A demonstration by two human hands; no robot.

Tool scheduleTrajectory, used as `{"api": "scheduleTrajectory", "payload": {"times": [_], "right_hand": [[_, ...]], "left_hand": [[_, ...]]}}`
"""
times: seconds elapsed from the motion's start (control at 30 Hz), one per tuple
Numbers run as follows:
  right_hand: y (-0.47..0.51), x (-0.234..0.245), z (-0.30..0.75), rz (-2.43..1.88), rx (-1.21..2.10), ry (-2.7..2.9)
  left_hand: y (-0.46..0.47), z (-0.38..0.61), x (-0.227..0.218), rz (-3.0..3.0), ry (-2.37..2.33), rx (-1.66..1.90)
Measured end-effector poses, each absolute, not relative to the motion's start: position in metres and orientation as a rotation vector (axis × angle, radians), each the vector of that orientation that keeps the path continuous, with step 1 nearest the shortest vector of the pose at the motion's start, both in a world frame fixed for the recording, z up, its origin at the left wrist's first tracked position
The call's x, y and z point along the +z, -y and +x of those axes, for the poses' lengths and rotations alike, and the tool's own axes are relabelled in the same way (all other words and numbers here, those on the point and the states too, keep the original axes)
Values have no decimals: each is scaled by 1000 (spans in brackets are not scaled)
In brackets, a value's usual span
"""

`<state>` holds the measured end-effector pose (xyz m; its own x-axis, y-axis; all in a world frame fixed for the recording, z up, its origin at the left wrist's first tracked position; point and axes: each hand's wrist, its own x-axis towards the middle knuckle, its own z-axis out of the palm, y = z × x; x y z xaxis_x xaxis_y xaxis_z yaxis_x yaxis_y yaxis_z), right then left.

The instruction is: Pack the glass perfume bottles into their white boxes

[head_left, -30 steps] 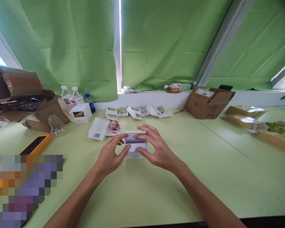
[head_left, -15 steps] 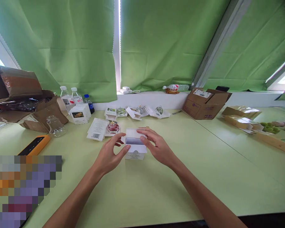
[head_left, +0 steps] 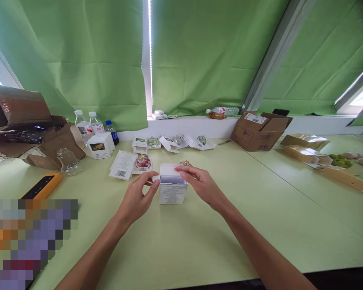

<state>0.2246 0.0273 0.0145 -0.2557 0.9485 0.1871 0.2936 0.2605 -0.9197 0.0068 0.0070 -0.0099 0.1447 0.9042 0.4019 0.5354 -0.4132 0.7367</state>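
A small white carton stands upright on the green table in front of me, its top open and fine print on its front. My left hand pinches the flap at the carton's left side between thumb and fingers. On the other side my right hand has thumb and fingers closed on the raised back flap near its right corner. Just behind that hand a gold-topped glass bottle shows only its top. To the left, a round bottle of red liquid stands beside a flattened printed carton.
Along the back stand a glass bottle of green liquid, opened white cartons and a brown cardboard box. At left are a white box, a clear glass jar and an orange-black power strip. Packaging trays lie at far right.
The white flap that hung over the carton's front edge no longer shows there, and the printed front is visible up to the rim. Both hands have shifted slightly at the flaps.
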Motion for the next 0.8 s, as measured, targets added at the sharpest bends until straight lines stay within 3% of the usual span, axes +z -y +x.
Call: {"api": "scheduleTrajectory", "payload": {"times": [0.27, 0.8], "right_hand": [[-31, 14, 230, -1084, 1270, 1571], [-29, 6, 223, -1175, 1268, 1626]], "left_hand": [[-7, 7, -8, 2005, -1317, 1257], [-9, 8, -8, 1867, -1271, 1252]]}}
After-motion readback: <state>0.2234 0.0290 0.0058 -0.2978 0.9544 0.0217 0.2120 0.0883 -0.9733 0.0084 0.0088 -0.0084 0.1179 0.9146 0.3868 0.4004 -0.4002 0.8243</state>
